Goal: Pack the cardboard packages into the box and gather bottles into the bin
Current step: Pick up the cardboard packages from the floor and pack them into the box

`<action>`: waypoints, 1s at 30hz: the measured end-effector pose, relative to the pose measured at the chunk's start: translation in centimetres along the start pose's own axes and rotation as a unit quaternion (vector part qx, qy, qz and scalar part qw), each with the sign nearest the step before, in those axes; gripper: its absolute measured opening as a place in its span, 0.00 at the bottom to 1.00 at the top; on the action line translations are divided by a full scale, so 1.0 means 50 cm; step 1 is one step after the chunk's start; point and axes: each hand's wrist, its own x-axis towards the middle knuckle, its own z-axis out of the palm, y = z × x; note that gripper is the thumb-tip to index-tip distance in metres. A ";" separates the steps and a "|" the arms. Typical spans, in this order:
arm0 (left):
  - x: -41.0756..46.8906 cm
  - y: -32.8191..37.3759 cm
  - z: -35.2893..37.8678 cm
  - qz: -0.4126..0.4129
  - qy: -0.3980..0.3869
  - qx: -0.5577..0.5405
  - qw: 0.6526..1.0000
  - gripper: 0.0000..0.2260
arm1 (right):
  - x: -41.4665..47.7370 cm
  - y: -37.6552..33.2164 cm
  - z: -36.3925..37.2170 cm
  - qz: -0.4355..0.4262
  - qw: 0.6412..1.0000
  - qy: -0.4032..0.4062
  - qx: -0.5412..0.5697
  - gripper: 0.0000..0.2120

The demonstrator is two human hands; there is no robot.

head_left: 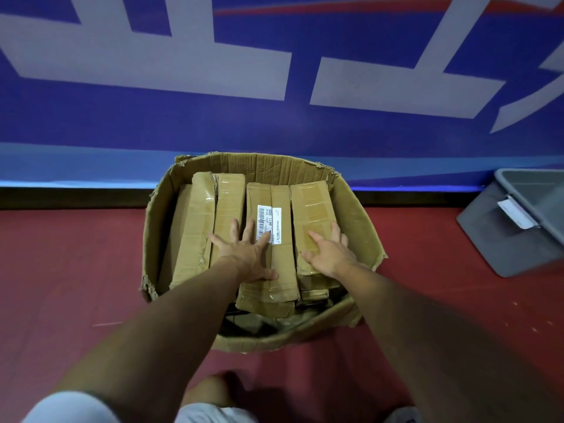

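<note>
In the head view, I see the box (259, 164) on the red floor (91, 270), filled with cardboard packages (229, 203) lying side by side, their long axes running 12 to 6 o'clock. My left hand (244, 254) lies spread flat across the labelled package (285, 261) and its neighbour, gripping nothing. My right hand (329, 254) also rests with fingers spread, on the package (311, 209) at 3 o'clock of it. The grey bin (488, 239) sits well apart at 3 o'clock of the box, nearer my right hand. I see no bottles, so I judge turning that way comes next.
</note>
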 end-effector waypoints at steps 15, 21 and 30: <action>0.028 -0.015 -0.017 -0.001 -0.006 -0.042 0.999 0.49 | 0.009 0.011 0.011 -0.014 1.000 -0.013 -0.014 0.33; 0.038 -0.014 -0.013 -0.011 0.004 -0.058 0.998 0.50 | 0.017 0.023 0.026 -0.030 0.999 0.006 -0.013 0.35; 0.053 -0.033 -0.016 -0.035 0.031 -0.057 0.997 0.51 | 0.064 -0.015 0.022 -0.056 0.996 0.051 0.042 0.35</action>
